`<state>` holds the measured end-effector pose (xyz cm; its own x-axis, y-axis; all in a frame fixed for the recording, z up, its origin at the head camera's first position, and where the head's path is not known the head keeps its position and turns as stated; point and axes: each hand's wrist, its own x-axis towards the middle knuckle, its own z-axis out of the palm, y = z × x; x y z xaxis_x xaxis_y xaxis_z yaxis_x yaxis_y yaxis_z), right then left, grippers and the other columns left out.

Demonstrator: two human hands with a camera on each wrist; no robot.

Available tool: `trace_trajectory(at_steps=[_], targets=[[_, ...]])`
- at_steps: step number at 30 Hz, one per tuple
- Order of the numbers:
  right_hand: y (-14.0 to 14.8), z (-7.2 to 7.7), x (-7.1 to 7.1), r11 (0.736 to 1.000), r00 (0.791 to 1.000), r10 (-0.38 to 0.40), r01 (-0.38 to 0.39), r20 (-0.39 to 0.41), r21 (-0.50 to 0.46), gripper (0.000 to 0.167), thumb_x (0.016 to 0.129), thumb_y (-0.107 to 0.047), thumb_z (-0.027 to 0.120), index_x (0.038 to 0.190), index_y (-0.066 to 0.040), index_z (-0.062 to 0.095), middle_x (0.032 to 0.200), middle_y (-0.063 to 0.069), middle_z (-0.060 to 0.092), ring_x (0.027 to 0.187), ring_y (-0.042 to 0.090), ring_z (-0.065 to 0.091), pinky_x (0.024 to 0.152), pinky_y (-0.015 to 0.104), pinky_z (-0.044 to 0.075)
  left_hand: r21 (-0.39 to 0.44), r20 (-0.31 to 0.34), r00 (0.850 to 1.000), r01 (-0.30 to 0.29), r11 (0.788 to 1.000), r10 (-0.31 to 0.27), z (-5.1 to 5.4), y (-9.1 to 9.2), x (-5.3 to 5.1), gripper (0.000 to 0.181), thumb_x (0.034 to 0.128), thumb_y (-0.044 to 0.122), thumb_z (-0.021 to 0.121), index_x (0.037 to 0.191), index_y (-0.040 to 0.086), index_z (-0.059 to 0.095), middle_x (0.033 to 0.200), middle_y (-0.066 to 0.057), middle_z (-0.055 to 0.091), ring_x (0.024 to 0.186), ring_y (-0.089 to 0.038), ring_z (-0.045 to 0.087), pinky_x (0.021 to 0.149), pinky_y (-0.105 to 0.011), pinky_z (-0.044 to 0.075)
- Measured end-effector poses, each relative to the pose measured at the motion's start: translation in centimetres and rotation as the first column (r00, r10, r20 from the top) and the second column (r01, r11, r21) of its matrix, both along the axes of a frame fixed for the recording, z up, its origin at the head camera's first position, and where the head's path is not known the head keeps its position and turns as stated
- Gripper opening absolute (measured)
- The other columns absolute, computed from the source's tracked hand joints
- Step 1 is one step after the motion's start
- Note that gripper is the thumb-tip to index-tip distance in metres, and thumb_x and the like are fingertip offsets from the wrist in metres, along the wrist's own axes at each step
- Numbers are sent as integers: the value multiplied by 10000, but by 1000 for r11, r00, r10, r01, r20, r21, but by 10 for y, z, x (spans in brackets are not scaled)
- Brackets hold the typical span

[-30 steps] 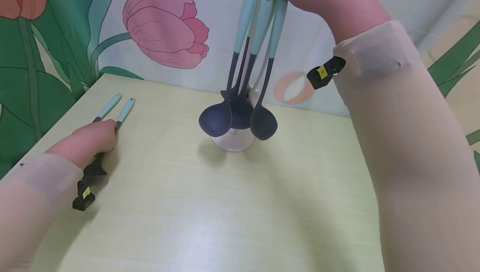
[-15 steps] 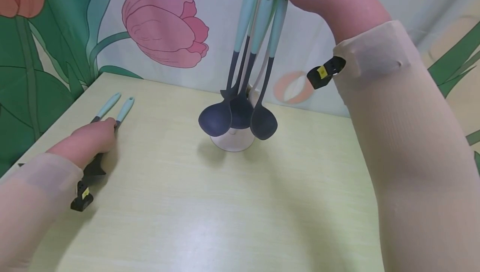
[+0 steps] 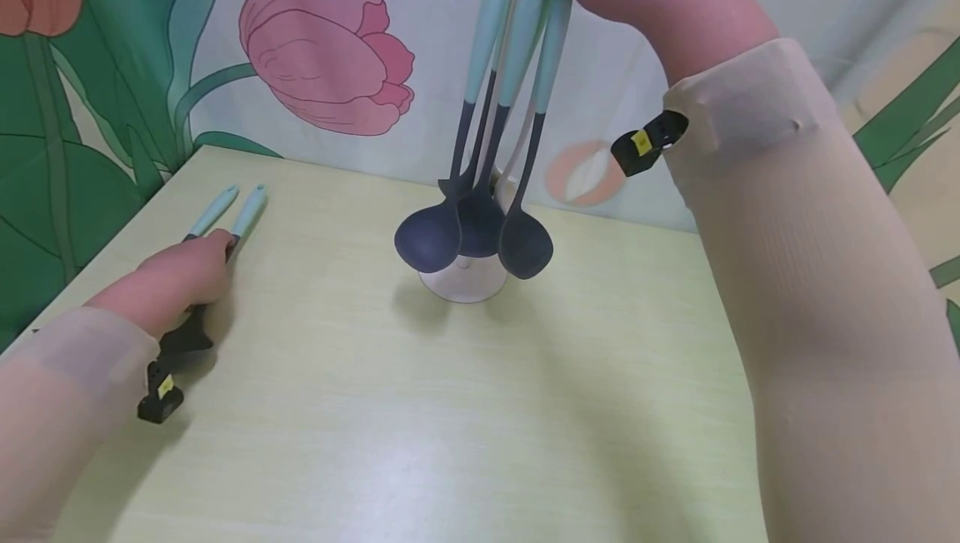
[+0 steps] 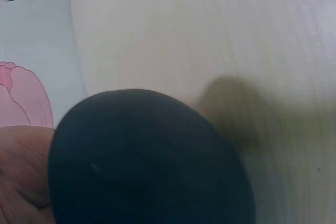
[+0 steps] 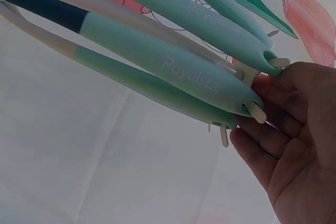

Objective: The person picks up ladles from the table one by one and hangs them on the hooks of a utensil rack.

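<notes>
At the left of the table, my left hand (image 3: 187, 276) grips the dark shaft of a kitchen utensil with a mint handle (image 3: 249, 208). Its broad, rounded dark head (image 4: 147, 161) fills much of the left wrist view, so its exact kind is unclear. A second mint-handled utensil (image 3: 213, 208) lies beside it, partly hidden by the hand. My right hand (image 5: 299, 135) holds the top of a white utensil stand (image 3: 465, 283). From the stand's hooks hang several mint-handled utensils, among them a large ladle (image 3: 429, 239) and a smaller dark-bowled one (image 3: 527, 245).
The pale wooden table (image 3: 420, 410) reaches back to a flower-printed cloth (image 3: 330, 52) hanging behind it. The left table edge runs close to the two utensils. Shadows of the arms and stand fall on the tabletop.
The handle of the utensil in my left hand has risen slightly in the head view, shifting nearer the other handle. My right hand stays at the stand's top. The head view has drifted slightly.
</notes>
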<state>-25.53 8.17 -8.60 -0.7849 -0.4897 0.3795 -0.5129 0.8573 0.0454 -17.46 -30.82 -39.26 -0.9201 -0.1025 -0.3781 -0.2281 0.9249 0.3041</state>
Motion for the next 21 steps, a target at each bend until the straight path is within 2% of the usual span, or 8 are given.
trace_trajectory(at_steps=[5, 9, 14, 19, 21], targets=[[0, 0, 0, 1000, 1000, 17, -17, -17, 6, 473, 1044, -362, 393, 1472, -169, 454, 1301, 106, 539, 1098, 244, 516, 1048, 344, 449, 33, -70, 997, -16, 999, 19, 7, 4, -3, 656, 947, 30, 513, 1498, -19, 160, 1181, -348, 396, 872, -429, 459, 607, -424, 417], [-2, 0, 1, 1000, 1000, 7, -7, -4, 3, 466, 1042, -370, 395, 1458, -173, 466, 1286, 92, 534, 1089, 233, 516, 1039, 336, 454, 71, -143, 990, -9, 997, 19, 16, 8, -9, 716, 942, 33, 539, 1521, 0, 119, 1145, -326, 454, 835, -399, 488, 589, -411, 424], [-2, 0, 2, 1000, 1000, 7, -7, -3, 9, 464, 1040, -371, 394, 1448, -165, 474, 1272, 95, 536, 1081, 234, 519, 1028, 340, 462, 94, -288, 958, 24, 995, 4, 23, 15, -19, 726, 928, 43, 545, 1521, 7, 127, 1069, -308, 540, 820, -395, 534, 589, -455, 465], [-2, 0, 2, 1000, 999, 25, -24, -25, 14, 458, 1043, -355, 392, 1444, -154, 479, 1270, 105, 541, 1084, 240, 519, 1035, 341, 456, 160, -369, 928, 15, 987, 45, 36, 32, -30, 751, 943, 65, 506, 1570, 75, 92, 1238, -317, 492, 988, -446, 532, 730, -611, 484], [-2, 0, 1, 1000, 999, 27, -26, -29, 14, 456, 1044, -351, 391, 1443, -151, 481, 1270, 107, 544, 1083, 242, 521, 1038, 341, 453, 193, -393, 917, 12, 981, 66, 44, 40, -33, 765, 945, 68, 494, 1584, 114, 75, 1304, -296, 467, 1028, -446, 528, 757, -626, 477]])
